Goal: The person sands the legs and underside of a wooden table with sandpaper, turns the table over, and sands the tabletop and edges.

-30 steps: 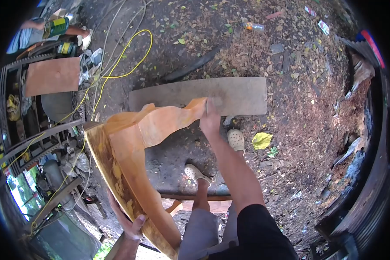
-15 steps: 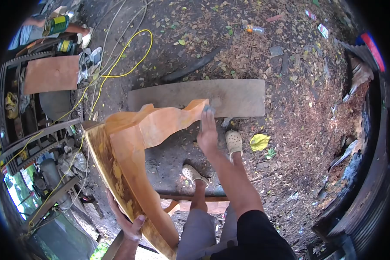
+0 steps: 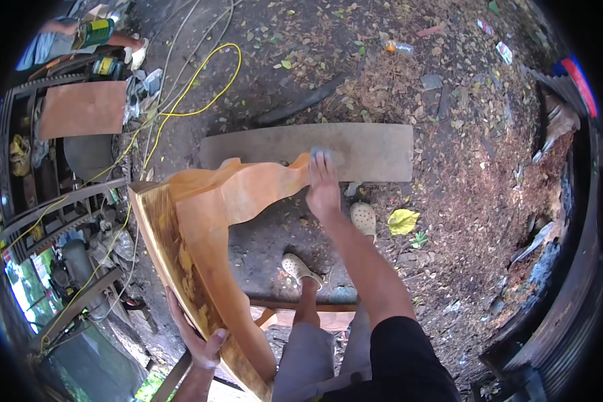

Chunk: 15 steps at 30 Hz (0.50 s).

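Leg and rail lie left of the right hand, the leg's tip right beside its fingers. From my end I see those fingers higher than half a second ago, now level with the tip's upper corner, laid nearly straight over a grey pad; with the thumb hidden, I can't tell whether they grip or only press. I judge the pad's contact has shifted across the tip. The left hand clasps the rail's edge as before, thumb on top.
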{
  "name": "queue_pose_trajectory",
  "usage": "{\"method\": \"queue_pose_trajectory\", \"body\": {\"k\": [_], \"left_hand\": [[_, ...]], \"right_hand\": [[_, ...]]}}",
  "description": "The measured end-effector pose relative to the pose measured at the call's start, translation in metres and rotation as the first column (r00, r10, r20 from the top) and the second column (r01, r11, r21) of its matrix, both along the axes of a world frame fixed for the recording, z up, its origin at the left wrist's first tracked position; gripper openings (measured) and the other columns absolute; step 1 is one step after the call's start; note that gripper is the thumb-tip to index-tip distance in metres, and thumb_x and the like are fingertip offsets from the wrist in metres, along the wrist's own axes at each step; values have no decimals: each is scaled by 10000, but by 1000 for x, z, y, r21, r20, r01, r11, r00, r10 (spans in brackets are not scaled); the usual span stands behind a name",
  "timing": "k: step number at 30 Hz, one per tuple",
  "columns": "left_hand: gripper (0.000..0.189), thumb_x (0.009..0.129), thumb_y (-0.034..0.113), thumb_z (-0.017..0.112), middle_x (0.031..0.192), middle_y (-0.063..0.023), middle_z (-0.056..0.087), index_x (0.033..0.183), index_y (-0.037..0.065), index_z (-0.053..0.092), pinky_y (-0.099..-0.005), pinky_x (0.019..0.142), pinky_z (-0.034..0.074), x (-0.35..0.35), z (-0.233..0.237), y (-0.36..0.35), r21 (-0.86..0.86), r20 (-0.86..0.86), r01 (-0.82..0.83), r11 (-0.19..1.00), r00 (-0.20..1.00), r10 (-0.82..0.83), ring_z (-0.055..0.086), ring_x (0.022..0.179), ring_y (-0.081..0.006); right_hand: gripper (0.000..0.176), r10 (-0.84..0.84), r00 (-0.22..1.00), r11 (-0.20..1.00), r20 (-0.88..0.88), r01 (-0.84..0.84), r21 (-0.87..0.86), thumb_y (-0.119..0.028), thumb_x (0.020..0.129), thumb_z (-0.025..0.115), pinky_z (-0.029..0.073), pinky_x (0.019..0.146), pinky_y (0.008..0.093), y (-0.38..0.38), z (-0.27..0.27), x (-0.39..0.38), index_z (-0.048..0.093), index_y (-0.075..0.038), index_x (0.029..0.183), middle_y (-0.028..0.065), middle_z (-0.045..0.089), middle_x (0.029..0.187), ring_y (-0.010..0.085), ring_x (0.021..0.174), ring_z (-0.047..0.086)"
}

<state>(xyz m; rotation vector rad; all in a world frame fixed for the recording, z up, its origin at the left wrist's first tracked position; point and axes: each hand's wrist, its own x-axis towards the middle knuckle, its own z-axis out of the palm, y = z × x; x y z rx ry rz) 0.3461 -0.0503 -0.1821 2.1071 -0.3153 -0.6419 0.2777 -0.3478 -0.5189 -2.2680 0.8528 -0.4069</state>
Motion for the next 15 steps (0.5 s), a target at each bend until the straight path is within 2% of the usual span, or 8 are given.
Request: {"method": "queue_pose_trajectory", "body": {"k": [2,3,6,7,11,15], "left_hand": [[1392,784,649,841,1713,-274,112,1681,-76,61,-519,1291,197,-2,2,-8,-25,-20,-32,999,999,32,184,1597,-376],[1392,784,650,841,1712,-275,114,1680,-76,62,-519,1291,195,-1,1,-7,-15,-5,-11,1000,1000,11,183,1597,-377],[1388,787,653,839,1709,-276,120,1680,-75,65,-517,1293,189,1,1,4,15,20,19,1000,1000,-19,178,1598,-379],[1387,788,654,838,1709,-275,121,1680,-74,65,-515,1294,188,1,1,5,17,22,20,1000,1000,-21,177,1598,-378],[1391,782,659,841,1709,-276,120,1681,-71,70,-516,1293,187,3,1,9,30,29,22,999,999,-23,175,1599,-379],[1399,771,670,845,1716,-279,110,1679,-73,83,-525,1294,178,1,2,3,24,16,-3,1000,1000,2,168,1602,-388]], "right_hand": [[830,-42,999,999,-13,41,-34,90,731,621,284,1297,554,-4,-12,19,466,74,1546,300,442,1611,500,1528,373],[822,17,998,996,-66,-22,-84,82,741,633,291,1290,565,5,-7,11,469,69,1547,300,459,1598,490,1526,385],[817,97,995,995,2,-97,-28,56,758,653,272,1300,558,37,-1,-23,475,47,1555,279,453,1613,469,1547,360],[820,127,992,990,-25,-129,-56,50,761,660,284,1293,564,31,-1,-28,474,34,1560,259,450,1625,456,1556,351],[800,23,999,999,-23,-24,-39,66,759,654,329,1268,572,-1,1,6,485,48,1541,261,480,1601,465,1524,400],[829,66,997,997,43,-64,-45,42,755,678,273,1300,545,41,-7,-12,459,51,1554,262,452,1622,452,1556,349]]}}
